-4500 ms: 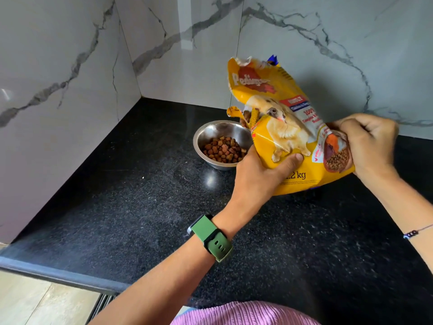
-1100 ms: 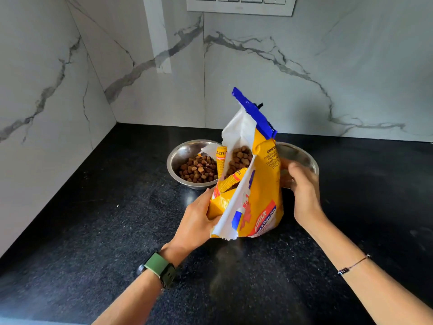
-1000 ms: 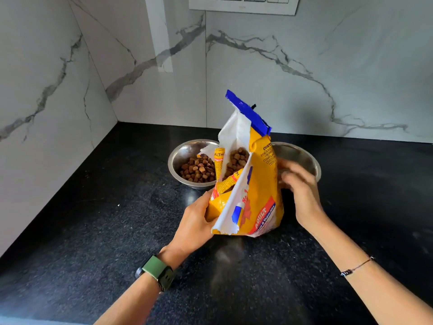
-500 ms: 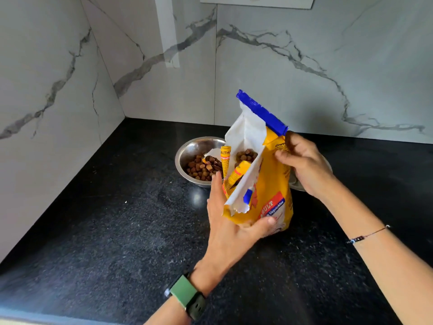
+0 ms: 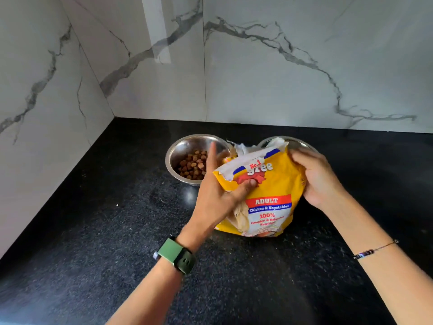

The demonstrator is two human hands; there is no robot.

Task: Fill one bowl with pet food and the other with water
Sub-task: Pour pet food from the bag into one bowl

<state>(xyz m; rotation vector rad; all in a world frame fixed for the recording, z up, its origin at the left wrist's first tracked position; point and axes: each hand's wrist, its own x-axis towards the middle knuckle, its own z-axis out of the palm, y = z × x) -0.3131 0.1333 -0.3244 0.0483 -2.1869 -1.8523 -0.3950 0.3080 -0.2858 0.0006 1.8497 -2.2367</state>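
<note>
A yellow pet food bag (image 5: 269, 207) stands on the black counter with its front label toward me and its top folded over. My left hand (image 5: 218, 191) grips the bag's upper left corner, thumb pressed on the front. My right hand (image 5: 316, 179) holds the bag's upper right side, fingers curled around its edge. Behind the bag on the left, a steel bowl (image 5: 185, 146) holds brown kibble (image 5: 192, 166). A second steel bowl (image 5: 302, 143) sits behind the bag on the right, mostly hidden, so its contents cannot be seen.
The black granite counter (image 5: 117, 242) runs into a corner of white marble walls (image 5: 257, 78) at the left and back. Bare counter spreads in front of the bag and to its right.
The bag has turned so its front label faces me, and its top flap has been folded down. Both hands have shifted to the bag's upper corners.
</note>
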